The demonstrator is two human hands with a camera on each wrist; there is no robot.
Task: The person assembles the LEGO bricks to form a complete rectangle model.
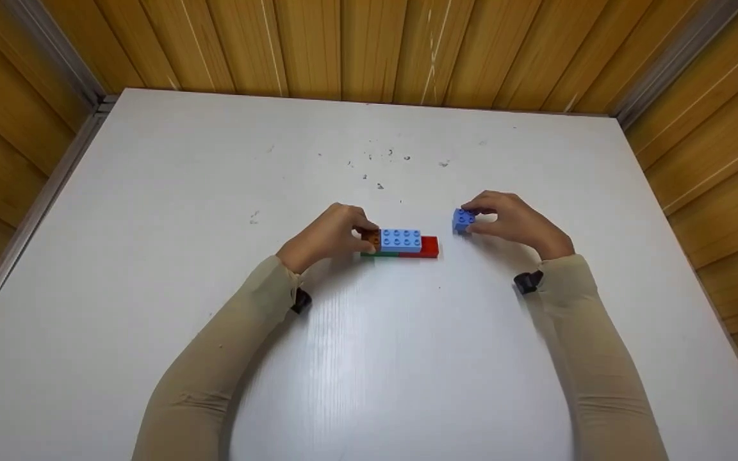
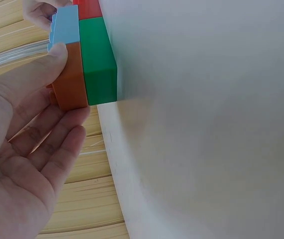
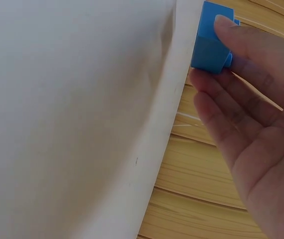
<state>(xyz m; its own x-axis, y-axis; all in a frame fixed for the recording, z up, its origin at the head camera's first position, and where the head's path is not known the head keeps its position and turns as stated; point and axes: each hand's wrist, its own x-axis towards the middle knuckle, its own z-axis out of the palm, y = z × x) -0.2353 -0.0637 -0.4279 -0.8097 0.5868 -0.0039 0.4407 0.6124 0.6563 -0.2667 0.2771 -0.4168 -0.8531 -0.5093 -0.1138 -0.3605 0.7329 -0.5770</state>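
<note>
My left hand (image 1: 334, 235) pinches an orange-brown brick (image 2: 72, 79) between thumb and fingers. That brick sits on a green brick (image 2: 98, 64), at the left end of a two-layer row. Beside it in the upper layer is a light blue brick (image 1: 401, 240) with two rows of studs. A red brick (image 1: 430, 247) continues the lower layer and sticks out at the right end. Just right of the row, my right hand (image 1: 513, 224) holds a small blue brick (image 1: 462, 220) by its sides, apart from the others. In the right wrist view, thumb and fingertips grip this blue brick (image 3: 213, 42).
The white table (image 1: 369, 358) carries small dark marks (image 1: 380, 186) beyond the bricks. Wood-look panels (image 1: 369, 51) stand behind the table and at both sides. Each wrist has a small black device (image 1: 302, 300) on it.
</note>
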